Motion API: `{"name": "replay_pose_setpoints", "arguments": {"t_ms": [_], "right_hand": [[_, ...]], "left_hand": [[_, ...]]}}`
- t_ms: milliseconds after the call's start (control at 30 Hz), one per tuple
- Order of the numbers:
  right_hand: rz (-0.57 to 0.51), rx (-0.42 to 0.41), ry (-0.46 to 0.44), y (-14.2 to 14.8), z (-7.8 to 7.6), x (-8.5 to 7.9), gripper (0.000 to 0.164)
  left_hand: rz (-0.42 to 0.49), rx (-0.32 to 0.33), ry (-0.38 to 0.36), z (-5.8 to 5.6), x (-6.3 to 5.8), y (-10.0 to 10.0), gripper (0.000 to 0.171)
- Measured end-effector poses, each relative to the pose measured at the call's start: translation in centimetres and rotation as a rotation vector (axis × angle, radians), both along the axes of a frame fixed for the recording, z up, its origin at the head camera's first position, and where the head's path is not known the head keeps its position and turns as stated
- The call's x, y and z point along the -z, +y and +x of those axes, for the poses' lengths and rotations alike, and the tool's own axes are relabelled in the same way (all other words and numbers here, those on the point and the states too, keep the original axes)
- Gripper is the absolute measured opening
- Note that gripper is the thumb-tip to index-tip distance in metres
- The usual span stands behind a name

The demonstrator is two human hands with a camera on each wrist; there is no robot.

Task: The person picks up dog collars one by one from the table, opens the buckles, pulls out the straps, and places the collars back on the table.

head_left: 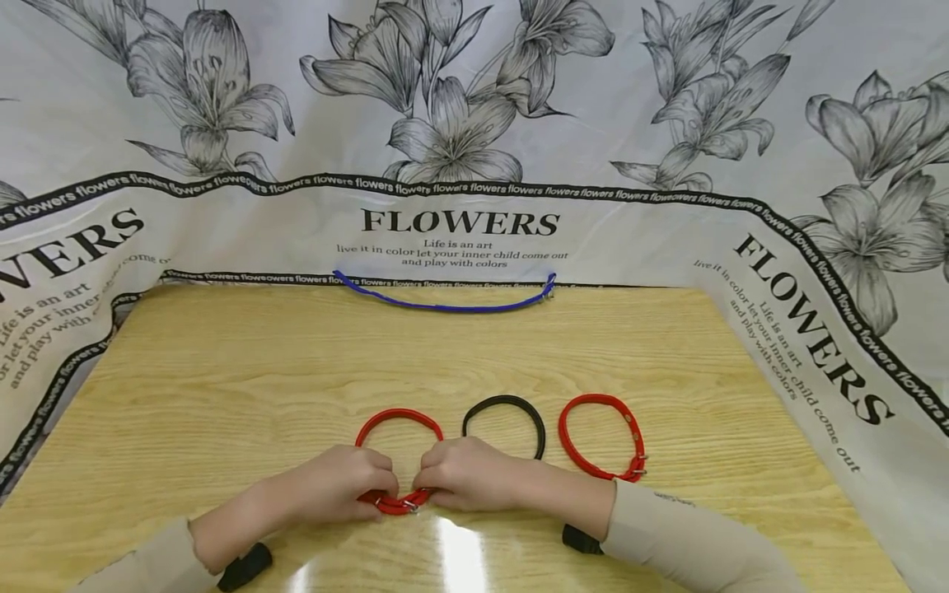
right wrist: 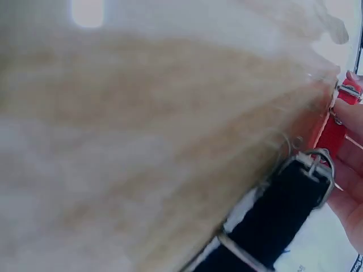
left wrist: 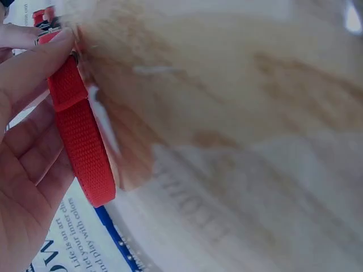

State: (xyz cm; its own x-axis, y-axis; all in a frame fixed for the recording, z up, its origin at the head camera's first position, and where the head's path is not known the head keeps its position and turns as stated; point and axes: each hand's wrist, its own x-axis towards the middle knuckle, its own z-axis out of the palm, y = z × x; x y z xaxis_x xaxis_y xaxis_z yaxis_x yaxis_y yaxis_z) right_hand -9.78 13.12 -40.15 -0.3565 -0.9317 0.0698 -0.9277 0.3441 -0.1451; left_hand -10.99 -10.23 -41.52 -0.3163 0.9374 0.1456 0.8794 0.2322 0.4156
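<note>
A red buckled collar [head_left: 400, 414], closed into a loop, lies on the wooden table with both hands at its near side. My left hand [head_left: 348, 482] pinches the band left of the metal buckle; in the left wrist view its thumb presses the red webbing [left wrist: 85, 147] by the buckle. My right hand [head_left: 470, 473] grips the band just right of the buckle, its fingers curled round the red strap [right wrist: 332, 133]. Just beyond the right hand lies a black collar [head_left: 507, 400], looped; the right forearm hides its near part, but its buckle [right wrist: 317, 170] shows in the right wrist view.
Another red collar [head_left: 593, 399], looped with its buckle at the right, lies beyond the right forearm. A blue collar [head_left: 445, 309] stretches along the table's back edge, its ends against the flower-printed cloth [head_left: 638, 239]. Black wrist-worn pieces [head_left: 248, 566] show below both forearms.
</note>
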Motion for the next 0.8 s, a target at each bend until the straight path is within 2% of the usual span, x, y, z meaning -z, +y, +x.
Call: {"name": "replay_pose_setpoints", "arguments": {"t_ms": [100, 267, 500, 567, 700, 800], "right_hand": [[-0.016, 0.013, 0.002, 0.3, -0.3, -0.3, 0.01], [-0.123, 0.037, -0.027, 1.0, -1.0, -1.1, 0.013], [-0.316, 0.029, -0.075, 1.9, -1.8, -2.3, 0.016], [-0.34, 0.037, -0.06, 2.1, -1.9, -2.7, 0.016], [-0.369, 0.071, -0.041, 2.7, -2.2, -3.4, 0.017], [-0.411, 0.11, -0.107, 3.2, -2.5, -3.8, 0.019]], "left_hand": [[0.021, -0.022, -0.005, -0.1, -0.4, 0.0, 0.014], [0.131, -0.033, 0.02, -0.7, -1.4, 0.0, 0.013], [0.28, -0.002, 0.07, -1.5, -3.2, 0.1, 0.018], [0.306, 0.005, 0.086, -1.7, -3.6, 0.2, 0.019], [0.342, 0.001, 0.12, -2.0, -4.0, 0.2, 0.019], [0.374, -0.013, 0.126, -2.2, -4.0, 0.3, 0.027]]}}
